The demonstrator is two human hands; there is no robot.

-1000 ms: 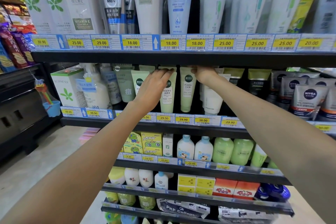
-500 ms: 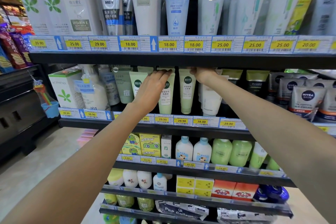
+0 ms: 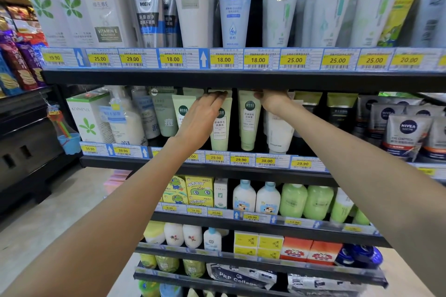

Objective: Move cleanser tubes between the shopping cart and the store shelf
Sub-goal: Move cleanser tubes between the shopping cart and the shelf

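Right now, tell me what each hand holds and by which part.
The left hand rests its fingers on the top edge of a pale green cleanser tube. The right hand reaches behind the tubes; its hold cannot be told.

1. This is a shop, in its skincare aisle: a dark tiered store shelf (image 3: 241,79) runs across the view.
2. Yellow price tags (image 3: 223,59) reading 18.00, 25.00 and 29.90 line each shelf edge.
3. Cleanser tubes (image 3: 235,7) stand in rows, bottles of lotion (image 3: 243,196) below.
4. Snack packets (image 3: 14,65) hang at far left.
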